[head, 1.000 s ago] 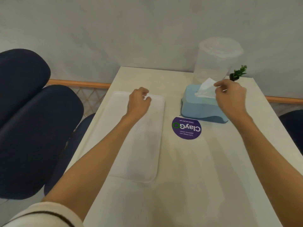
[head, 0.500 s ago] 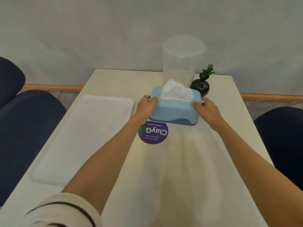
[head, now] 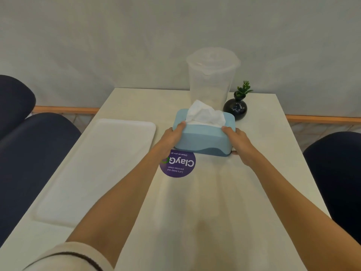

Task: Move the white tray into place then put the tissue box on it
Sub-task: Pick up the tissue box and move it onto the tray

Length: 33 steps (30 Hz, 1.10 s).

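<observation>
Presently the tissue box (head: 204,136), a rounded pale-blue plastic shell with a darker wavy base and crumpled white tissue (head: 205,114) rising from its top, is clasped at its two ends by the left hand (head: 172,136) and the right hand (head: 237,140), fingers curled against its sides. Left of the box the white tray (head: 97,169), a smooth rounded rectangle, lies flat on the cream table (head: 224,202). Just behind the box stand a translucent lidded plastic jug (head: 212,77) and a glossy black round vase (head: 235,110); just before it lies a purple round sticker (head: 177,165).

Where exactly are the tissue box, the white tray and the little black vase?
tissue box (head: 203,138): head view, on its blue front face.
white tray (head: 101,165): head view, on its bare flat middle.
black vase (head: 235,109): head view, on its round belly.
</observation>
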### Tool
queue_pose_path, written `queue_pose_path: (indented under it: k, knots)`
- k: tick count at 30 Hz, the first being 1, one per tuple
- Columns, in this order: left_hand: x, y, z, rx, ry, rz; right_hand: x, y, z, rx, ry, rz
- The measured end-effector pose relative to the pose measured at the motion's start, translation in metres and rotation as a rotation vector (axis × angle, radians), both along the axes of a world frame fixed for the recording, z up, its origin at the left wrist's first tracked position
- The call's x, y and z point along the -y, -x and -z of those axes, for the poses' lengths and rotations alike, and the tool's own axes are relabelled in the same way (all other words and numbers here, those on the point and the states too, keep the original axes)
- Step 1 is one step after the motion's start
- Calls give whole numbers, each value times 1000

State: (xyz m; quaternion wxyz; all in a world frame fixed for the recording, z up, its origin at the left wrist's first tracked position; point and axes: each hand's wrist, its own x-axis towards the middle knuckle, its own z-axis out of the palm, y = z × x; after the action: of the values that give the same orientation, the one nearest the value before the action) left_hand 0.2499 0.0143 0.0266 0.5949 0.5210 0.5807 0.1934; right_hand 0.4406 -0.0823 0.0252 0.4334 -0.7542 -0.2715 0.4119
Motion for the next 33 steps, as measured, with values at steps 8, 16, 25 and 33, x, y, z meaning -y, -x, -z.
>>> queue_pose_path:
  k: [8,16,25,33]
  knots:
    - [3,25,-9,118,-71,3,-2,19,-13,18,-121,-17]
    - [-46,86,-42,149,-180,-105,-53,79,-44,68,-216,-97]
    - [-163,173,-53,143,-175,-125,-172,163,-58,8,-220,-158]
    - [-243,208,-17,143,-102,-107,-257,203,-23,-20,-141,-102]
